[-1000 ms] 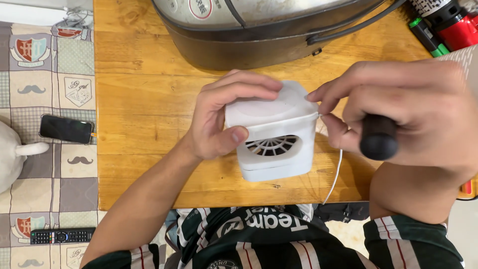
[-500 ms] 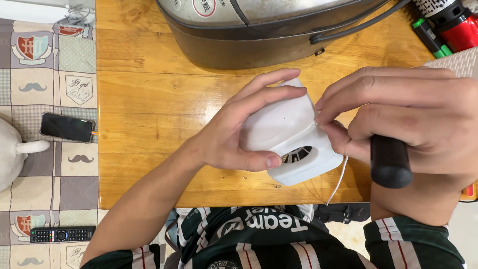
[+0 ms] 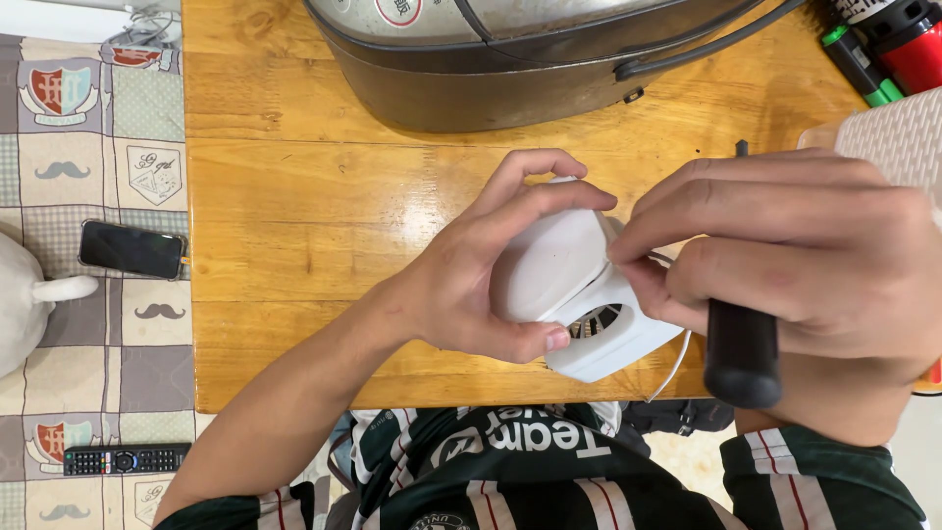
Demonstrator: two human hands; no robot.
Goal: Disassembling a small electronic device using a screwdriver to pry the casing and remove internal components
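the left hand (image 3: 471,285) cradles the small white fan (image 3: 579,294) tilted above the tabletop (image 3: 294,196), steadying it while the right hand (image 3: 785,265), gripping a black-handled screwdriver (image 3: 741,348), pinches its edge.

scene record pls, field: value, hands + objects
left hand: grips small white fan unit from its left, above the table
right hand: fingertips at the unit's right edge; holds black-handled tool
wire: thin, white, hangs below the unit
table: wooden; large metal cooker at far edge
floor mat, left: phone, remote
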